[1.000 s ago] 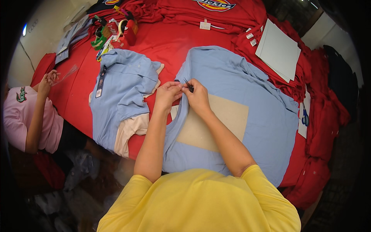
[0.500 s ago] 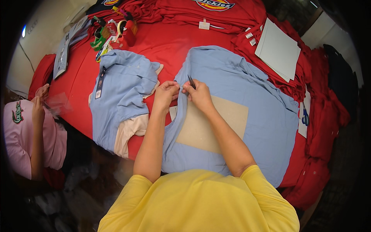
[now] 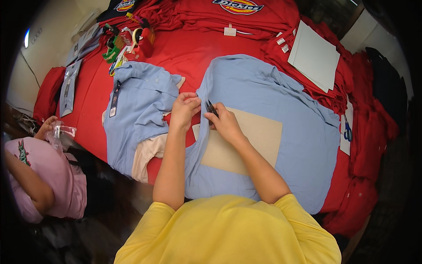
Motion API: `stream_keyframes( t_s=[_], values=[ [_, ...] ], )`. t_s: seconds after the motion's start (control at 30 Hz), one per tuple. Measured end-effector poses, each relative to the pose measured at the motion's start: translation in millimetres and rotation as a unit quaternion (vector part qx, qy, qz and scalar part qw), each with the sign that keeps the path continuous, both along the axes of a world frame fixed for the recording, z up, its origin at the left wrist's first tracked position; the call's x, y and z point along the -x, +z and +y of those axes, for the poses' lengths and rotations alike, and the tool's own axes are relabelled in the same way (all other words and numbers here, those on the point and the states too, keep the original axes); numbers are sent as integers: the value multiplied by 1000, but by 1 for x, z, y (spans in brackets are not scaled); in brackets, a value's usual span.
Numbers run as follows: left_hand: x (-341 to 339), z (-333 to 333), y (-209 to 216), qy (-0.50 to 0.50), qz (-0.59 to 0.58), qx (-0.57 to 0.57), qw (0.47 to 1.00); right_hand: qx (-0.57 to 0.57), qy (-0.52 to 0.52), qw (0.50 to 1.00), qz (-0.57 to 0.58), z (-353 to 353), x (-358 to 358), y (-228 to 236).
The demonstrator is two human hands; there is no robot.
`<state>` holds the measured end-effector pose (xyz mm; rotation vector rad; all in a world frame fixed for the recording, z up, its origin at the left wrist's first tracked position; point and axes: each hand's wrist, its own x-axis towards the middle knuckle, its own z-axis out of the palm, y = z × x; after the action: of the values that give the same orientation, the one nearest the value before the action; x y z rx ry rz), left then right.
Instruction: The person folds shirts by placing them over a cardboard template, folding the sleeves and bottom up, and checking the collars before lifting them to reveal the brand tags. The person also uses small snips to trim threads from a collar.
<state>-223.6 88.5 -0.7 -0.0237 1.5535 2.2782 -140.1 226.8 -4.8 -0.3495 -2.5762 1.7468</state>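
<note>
A light blue garment [image 3: 307,145] lies spread in front of me, its left edge folded up in a ridge. My left hand [image 3: 185,109] is closed in a pinch on that edge. In my right hand [image 3: 225,125] are small black thread snips [image 3: 211,107], their tips pointing away from me beside the pinched cloth. A beige cardboard sheet [image 3: 248,138] rests on the garment under my right forearm. To the left, a second light blue garment [image 3: 143,94] with a dark hang tag [image 3: 114,102] lies crumpled, cream cloth [image 3: 149,155] showing at its lower edge.
Red cloth [image 3: 176,48] covers the table. At the back left stand tape and tools [image 3: 132,44]. White sheets [image 3: 314,55] lie on red garments at the right, with blue-handled scissors [image 3: 347,130] nearer. A co-worker in pink [image 3: 48,176] handles clear plastic [image 3: 61,132] at left.
The snips have swung lower beside the cloth edge, and my right hand has shifted slightly toward me. My left hand keeps its pinch. The co-worker has leaned and moved the plastic.
</note>
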Motion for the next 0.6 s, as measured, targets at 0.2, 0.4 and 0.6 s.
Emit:
stream_keyframes(
  t_s=[0.2, 0.4, 0.6],
  values=[
    [-3, 3, 4, -4, 7, -2, 1000, 2, 18, 1000, 7, -1, 6, 1],
    [-5, 3, 4, -3, 8, -5, 1000, 38, 22, 999, -13, 0, 9, 8],
    [-8, 2, 6, -2, 16, 0, 1000, 56, 20, 998, -18, -2, 10, 8]
  ],
)
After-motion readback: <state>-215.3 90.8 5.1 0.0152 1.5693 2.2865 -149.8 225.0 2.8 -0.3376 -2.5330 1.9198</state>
